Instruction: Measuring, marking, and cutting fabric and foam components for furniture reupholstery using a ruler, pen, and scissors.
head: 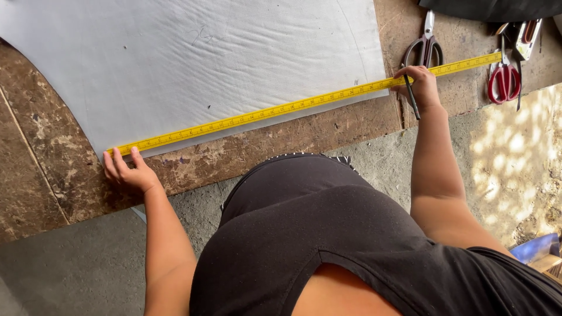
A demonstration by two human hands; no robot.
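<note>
A long yellow measuring ruler (275,110) lies slanted along the lower edge of a large grey sheet (222,52) spread on a worn brown board (275,143). My left hand (126,169) presses fingertips on the ruler's left end at the sheet's corner. My right hand (417,85) rests on the ruler near the sheet's right edge and holds a dark pen (411,96) pointing down toward me.
Grey-handled scissors (424,44) lie just beyond my right hand. Red-handled scissors (504,79) and another small tool (527,38) sit at the far right by a dark cloth (497,9). Concrete floor (76,263) runs below the board.
</note>
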